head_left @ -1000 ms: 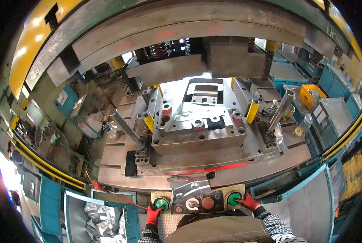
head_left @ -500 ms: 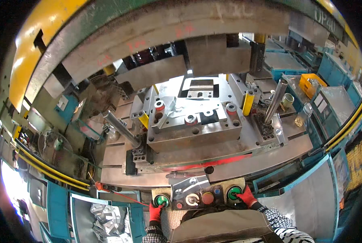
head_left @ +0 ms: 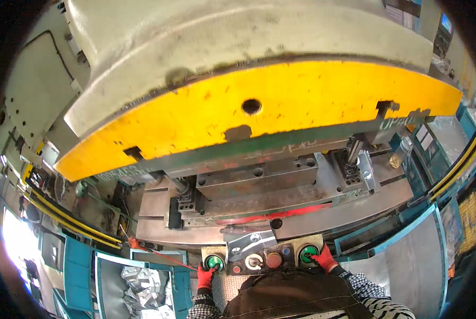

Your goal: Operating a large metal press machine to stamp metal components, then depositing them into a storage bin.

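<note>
We see two green buttons [head_left: 308, 253], one per hand [head_left: 327, 260]. Between them, we count two red buttons [head_left: 273, 260], one blue button [head_left: 286, 251].

Rectangular metal control panel [head_left: 287, 263] sits near centre, round green buttons [head_left: 308, 253] at its left and right ends, bent grey metal bracket [head_left: 251, 243] between; blue-edged metal bin [head_left: 110, 282] to the left, flat steel press bed [head_left: 312, 222] beyond!

A round green push button [head_left: 213, 260] in a dark ring faces upward, lower centre-left; a matching round green button [head_left: 305, 251] faces upward, lower centre-right.
</note>
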A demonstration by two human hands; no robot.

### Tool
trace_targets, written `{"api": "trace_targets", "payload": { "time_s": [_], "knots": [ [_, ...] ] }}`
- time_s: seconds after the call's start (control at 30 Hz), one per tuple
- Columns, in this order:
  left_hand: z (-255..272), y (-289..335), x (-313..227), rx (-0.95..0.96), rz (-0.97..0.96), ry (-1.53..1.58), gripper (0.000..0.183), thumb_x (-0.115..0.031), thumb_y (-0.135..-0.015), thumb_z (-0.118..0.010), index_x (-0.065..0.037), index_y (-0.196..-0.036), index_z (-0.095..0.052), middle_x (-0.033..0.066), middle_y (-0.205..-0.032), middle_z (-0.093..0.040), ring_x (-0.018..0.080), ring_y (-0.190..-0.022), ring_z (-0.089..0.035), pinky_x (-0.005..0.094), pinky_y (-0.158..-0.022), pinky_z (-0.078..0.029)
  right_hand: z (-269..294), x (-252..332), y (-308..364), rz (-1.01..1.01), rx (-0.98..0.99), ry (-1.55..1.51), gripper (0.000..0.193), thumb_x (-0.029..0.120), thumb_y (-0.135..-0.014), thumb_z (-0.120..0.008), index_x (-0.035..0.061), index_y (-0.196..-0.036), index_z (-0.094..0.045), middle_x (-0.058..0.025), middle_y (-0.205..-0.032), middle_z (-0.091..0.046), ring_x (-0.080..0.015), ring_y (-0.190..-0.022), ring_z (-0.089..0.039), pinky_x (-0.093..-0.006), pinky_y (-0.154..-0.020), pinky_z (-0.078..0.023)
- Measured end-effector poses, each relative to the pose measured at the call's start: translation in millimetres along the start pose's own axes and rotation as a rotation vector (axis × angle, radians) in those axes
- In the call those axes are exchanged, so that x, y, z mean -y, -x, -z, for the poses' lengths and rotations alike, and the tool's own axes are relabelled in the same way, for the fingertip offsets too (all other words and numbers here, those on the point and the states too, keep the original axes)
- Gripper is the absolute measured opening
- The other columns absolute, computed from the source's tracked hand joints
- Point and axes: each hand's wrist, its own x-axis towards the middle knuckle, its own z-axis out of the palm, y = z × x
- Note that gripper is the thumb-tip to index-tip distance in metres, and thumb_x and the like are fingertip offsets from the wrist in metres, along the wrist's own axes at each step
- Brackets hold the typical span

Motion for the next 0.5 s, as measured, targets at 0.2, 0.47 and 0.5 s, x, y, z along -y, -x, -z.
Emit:
{"api": "trace_targets", "payload": {
  "time_s": [0.2, 0.47, 0.5],
  "knots": [
    [1, 3, 5, 0.012, 0.102, 0.127, 0.075, -0.012, -0.053, -0.079, 0.004, -0.115, -0.038, 0.0128, -0.106, -0.052, 0.0212, -0.092, -0.052, 0.0316, -0.078, -0.044, 6, 10, 3, 0.003, 0.002, -0.006, 0.079, 0.023, -0.055, -0.077, -0.0018, -0.117, -0.035, -0.0202, -0.113, -0.044, -0.0302, -0.106, -0.043, -0.0362, -0.09, -0.036],
    [25, -44, -152, 0.525, -0.184, -1.087, 0.044, -0.041, -0.067, -0.064, 0.0, -0.082, -0.061, 0.0212, -0.077, -0.06, 0.0319, -0.082, -0.059, 0.0389, -0.07, -0.045, 15, 5, 0, 0.071, 0.209, -0.229, 0.065, 0.012, -0.072, -0.066, 0.0024, -0.124, -0.029, -0.0105, -0.119, -0.043, -0.0187, -0.111, -0.04, -0.0316, -0.093, -0.032],
    [15, -54, -196, 0.456, -0.201, -0.818, 0.033, -0.032, -0.07, -0.063, -0.001, -0.08, -0.061, 0.0185, -0.075, -0.06, 0.0317, -0.076, -0.059, 0.0382, -0.067, -0.045, 15, 4, 0, 0.028, 0.212, -0.229, 0.063, 0.013, -0.073, -0.065, 0.0023, -0.124, -0.03, -0.0106, -0.118, -0.043, -0.0186, -0.111, -0.04, -0.0316, -0.093, -0.032]
  ]
}}
